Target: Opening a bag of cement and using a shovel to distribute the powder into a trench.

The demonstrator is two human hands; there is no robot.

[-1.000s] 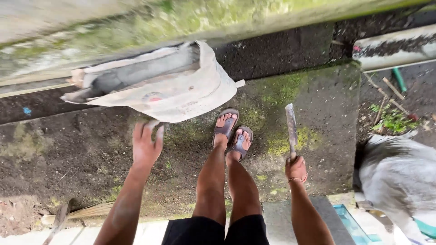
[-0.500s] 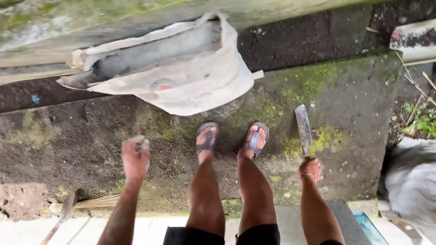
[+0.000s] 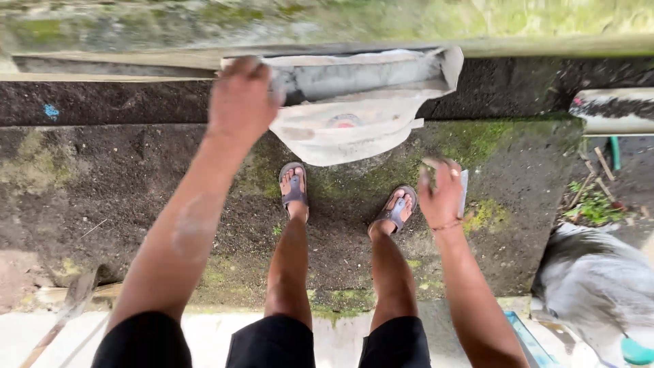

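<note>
— Where's your left hand [image 3: 240, 102]?

— At the open pale woven sack [image 3: 361, 109] of grey powder against the wall; whether its fingers grip the rim, I cannot tell.

— And your right hand [image 3: 443, 194]?

— Fingers clamped on a flat metal blade [image 3: 464, 192]. Mossy concrete looks slippery; slip, and that blade could swing into your sandalled feet.

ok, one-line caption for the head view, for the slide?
Left hand reaches to the open white sack; right hand grips a flat blade, sandalled feet on mossy ground.
</note>
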